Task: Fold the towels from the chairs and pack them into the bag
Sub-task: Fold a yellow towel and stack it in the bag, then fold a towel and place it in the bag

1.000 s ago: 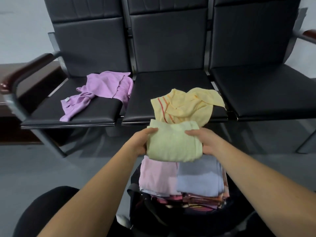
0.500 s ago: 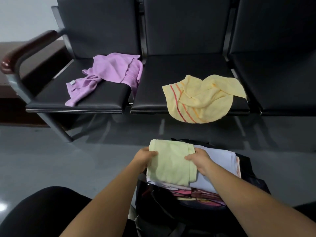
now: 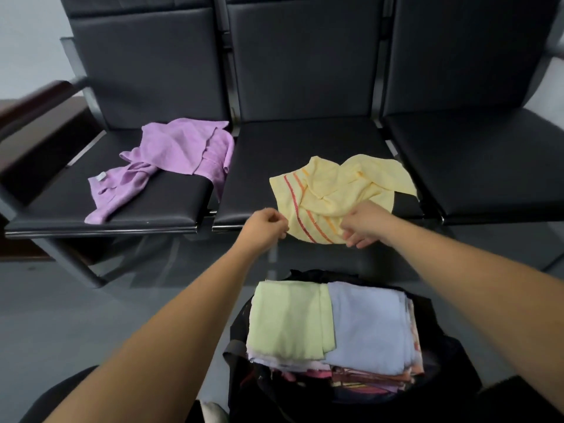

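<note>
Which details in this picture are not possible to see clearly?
Head view, left hand: curled fingers hide whether it pinches the crumpled yellow striped towel.
Right hand: grip on that towel blurred.
Black fabric bag: base cut off by bottom edge.
Lower towels: covered by the folded light-green towel and folded light-blue towel.
</note>
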The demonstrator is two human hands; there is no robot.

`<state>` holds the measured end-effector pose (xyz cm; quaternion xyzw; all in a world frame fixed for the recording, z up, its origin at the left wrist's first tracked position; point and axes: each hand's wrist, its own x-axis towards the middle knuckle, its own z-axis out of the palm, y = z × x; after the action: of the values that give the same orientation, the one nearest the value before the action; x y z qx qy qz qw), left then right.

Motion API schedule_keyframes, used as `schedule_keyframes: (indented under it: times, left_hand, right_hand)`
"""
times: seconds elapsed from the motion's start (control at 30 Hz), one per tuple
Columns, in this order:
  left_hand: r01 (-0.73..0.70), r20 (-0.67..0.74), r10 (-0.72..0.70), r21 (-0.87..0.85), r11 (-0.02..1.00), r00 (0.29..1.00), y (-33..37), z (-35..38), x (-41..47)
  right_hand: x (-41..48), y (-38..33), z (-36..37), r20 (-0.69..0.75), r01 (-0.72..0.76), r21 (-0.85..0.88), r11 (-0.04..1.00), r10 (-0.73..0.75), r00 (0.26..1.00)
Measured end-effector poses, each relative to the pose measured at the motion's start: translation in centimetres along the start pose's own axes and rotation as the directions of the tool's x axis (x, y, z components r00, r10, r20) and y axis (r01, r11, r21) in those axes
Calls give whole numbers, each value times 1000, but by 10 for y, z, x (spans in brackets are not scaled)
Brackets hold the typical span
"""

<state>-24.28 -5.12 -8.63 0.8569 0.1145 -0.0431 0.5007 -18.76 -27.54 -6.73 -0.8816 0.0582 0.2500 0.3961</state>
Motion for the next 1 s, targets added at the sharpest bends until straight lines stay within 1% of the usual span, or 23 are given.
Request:
schedule_keyframes:
  times: [0.07,0.17,0.3,0.4,0.5,0.57,0.7,0.8,0.87,0.93,1.0]
  left_hand:
    - [-80,9,80,24,997,997,28,0,15]
    - [-125,13,124,109,986,992,55,10,38]
    - [-149,41,143,277,949,989,67,34,64]
    - [-150,33,147,328,933,989,66,49,83]
    - [-127,30,125,370,920,992,57,61,101]
    - [-130,25,131,401,907,991,49,65,110]
    - [-178,42,178,448,876,983,44,64,119]
    - [-208,23,229,513,833,973,44,61,122]
    - [-223,-38,274,475,851,961,47,55,118]
    - [-226,-157,289,331,916,944,58,43,111]
    - [-219,-260,254,156,963,931,74,25,101]
  right_hand:
    - [3,-13,-27,-111,9,-32,999,-13,994]
    - [14,-14,-55,-275,13,-105,994,-41,961]
    - [32,-2,-71,-382,33,-318,948,-160,910]
    - [54,9,-75,-418,36,-371,928,-201,886]
    - [77,21,-78,-380,-8,-401,916,-159,911]
    - [88,31,-78,-374,-12,-396,918,-149,915]
    - [98,38,-78,-429,96,-352,931,-252,867]
    - [94,31,-82,-429,149,-288,946,-267,863]
    - [86,25,-89,-433,181,-258,949,-281,857]
    - [73,17,-99,-456,209,-244,947,-302,837]
    - [59,7,-109,-484,230,-284,931,-347,803]
